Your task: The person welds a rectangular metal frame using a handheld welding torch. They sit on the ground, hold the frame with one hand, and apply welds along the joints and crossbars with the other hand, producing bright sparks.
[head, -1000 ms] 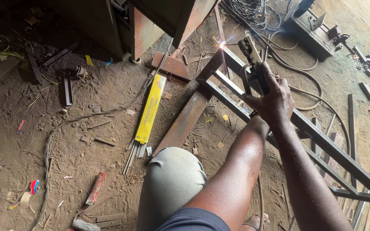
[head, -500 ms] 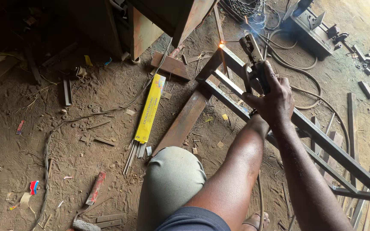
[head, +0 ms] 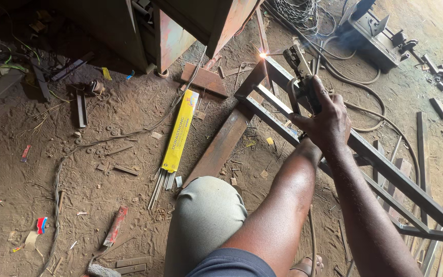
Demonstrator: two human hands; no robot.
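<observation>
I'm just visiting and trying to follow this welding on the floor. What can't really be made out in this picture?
All in the head view:
- The two hands overlap on the electrode holder, so the grip of each is hidden.
- The rod tip and joint are washed out by the spark.
- The metal frame runs off the right edge.
- The yellow rod packet hides most of its rods.
- The machine is cut off at the top.
</observation>
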